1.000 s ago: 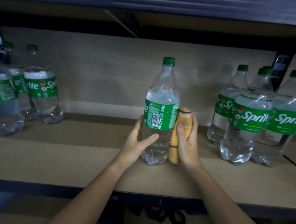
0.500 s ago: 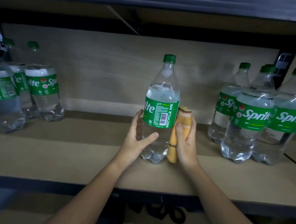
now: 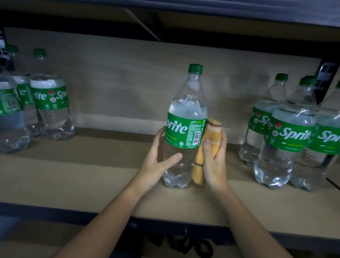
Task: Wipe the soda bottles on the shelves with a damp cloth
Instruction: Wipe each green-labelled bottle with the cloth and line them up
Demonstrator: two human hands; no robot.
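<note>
Centre of shelf (image 3: 75,186): one clear Sprite bottle (image 3: 185,128) stands upright, green cap (image 3: 195,68) on, about midway between the back panel and the front edge. Green label reads "Sprite" in white, first letter turned out of sight; a barcode and the vertical words "RECYCLE ME" face the right side. Small print beside the barcode too fine to read.

Left hand (image 3: 157,163): fingers wrapped round the bottle's left side at the label's lower edge, thumb laid across the clear front below the label. Firm hold on the bottle.

Right hand (image 3: 213,165): grips a folded yellow-orange cloth (image 3: 206,149), pressed lengthwise against the bottle's right side, from the label down nearly to the base. Thumb on the near face of the cloth, fingers curled behind it.

Left end of shelf: group of Sprite bottles (image 3: 50,105), labels partly readable as "Sprite", standing close together toward the back.

Right end of shelf: cluster of Sprite bottles (image 3: 289,141), touching one another, "Sprite" plainly legible on the two nearest. Well apart from the held bottle.
</note>
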